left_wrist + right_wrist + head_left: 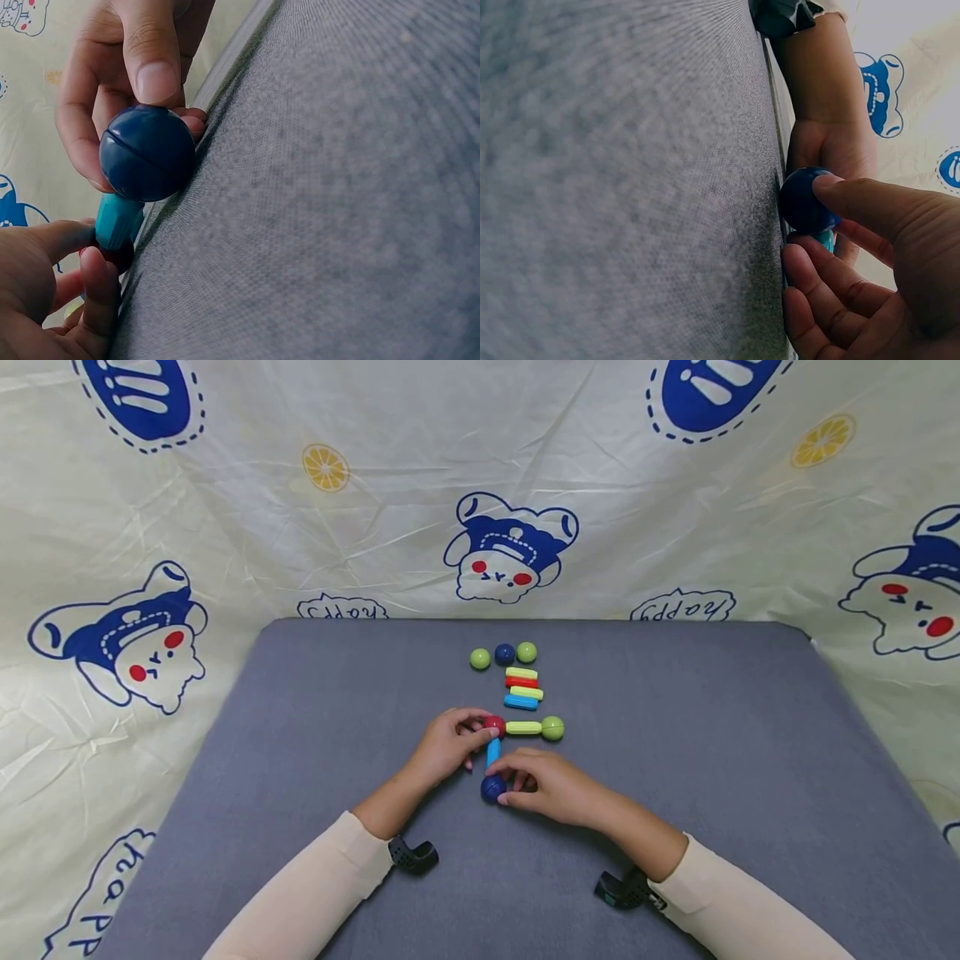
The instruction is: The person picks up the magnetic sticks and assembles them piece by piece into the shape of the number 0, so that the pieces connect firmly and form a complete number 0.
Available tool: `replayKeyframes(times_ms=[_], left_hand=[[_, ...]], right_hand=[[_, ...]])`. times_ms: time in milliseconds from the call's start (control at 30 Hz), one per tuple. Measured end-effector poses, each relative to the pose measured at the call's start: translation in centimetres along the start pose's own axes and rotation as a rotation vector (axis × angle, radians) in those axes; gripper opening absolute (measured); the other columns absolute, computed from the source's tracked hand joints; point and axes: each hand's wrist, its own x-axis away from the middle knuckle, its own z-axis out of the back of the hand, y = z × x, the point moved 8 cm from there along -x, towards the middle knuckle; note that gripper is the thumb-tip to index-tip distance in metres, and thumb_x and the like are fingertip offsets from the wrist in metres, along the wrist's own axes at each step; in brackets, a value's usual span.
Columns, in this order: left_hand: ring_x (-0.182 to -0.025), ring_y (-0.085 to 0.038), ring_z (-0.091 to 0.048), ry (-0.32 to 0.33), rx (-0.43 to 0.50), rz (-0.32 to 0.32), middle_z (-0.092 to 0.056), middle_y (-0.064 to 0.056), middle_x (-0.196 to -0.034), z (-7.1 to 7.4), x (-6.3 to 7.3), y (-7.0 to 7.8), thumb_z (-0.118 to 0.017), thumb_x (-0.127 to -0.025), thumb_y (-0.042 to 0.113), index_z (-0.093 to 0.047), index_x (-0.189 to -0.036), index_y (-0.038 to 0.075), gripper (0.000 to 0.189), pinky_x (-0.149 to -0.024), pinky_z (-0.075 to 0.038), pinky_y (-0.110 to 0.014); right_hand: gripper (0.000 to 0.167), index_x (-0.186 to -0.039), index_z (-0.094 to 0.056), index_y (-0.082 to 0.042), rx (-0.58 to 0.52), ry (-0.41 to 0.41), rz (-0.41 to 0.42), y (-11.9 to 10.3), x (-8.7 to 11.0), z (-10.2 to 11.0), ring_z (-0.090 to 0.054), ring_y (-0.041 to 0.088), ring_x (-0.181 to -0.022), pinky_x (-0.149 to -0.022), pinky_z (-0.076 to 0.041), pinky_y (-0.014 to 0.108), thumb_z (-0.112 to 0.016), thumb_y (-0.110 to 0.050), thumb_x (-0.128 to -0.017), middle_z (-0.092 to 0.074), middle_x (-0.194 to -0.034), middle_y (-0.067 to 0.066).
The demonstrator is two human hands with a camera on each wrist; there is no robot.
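My left hand pinched the red ball, my right hand the near blue ball; pressing straight seemed best.

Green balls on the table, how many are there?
3: left green ball and right green ball flanking the back-row blue ball, nearest green ball touching a yellow stick.

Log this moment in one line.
left hand: grips red ball; right hand: grips dark blue ball; blue stick: between those balls; yellow stick: from red ball to green ball
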Motion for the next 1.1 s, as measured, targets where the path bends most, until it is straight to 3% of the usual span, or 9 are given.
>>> replayKeyframes(times_ms=[467,1100], left_hand=[[-0.051,-0.01,-0.054,-0.004,-0.017,0.022,-0.057,-0.01,-0.098,0.06,0.0,0.26,-0.075,-0.093,0.027,-0.07,-0.123,0.009,0.036,-0.048,-0.05,-0.023],[-0.052,-0.009,-0.054,-0.004,-0.015,-0.017,-0.057,-0.01,-0.097,0.02,0.13,0.43,-0.073,-0.094,0.022,-0.072,-0.121,0.009,0.03,-0.048,-0.051,-0.024]], right_hand=[[0.035,-0.129,-0.067,-0.019,0.019,0.012,0.028,-0.17,-0.01,0.34,-0.06,0.003,-0.087,-0.078,-0.055,0.024,-0.073,-0.023,-0.094,-0.063,-0.107,-0.001],[0.037,-0.13,-0.067,-0.018,-0.039,0.03,0.018,0.28,-0.06,0.73,-0.061,0.004,-0.089,-0.079,-0.055,0.024,-0.073,-0.024,-0.094,-0.064,-0.11,0.0]])
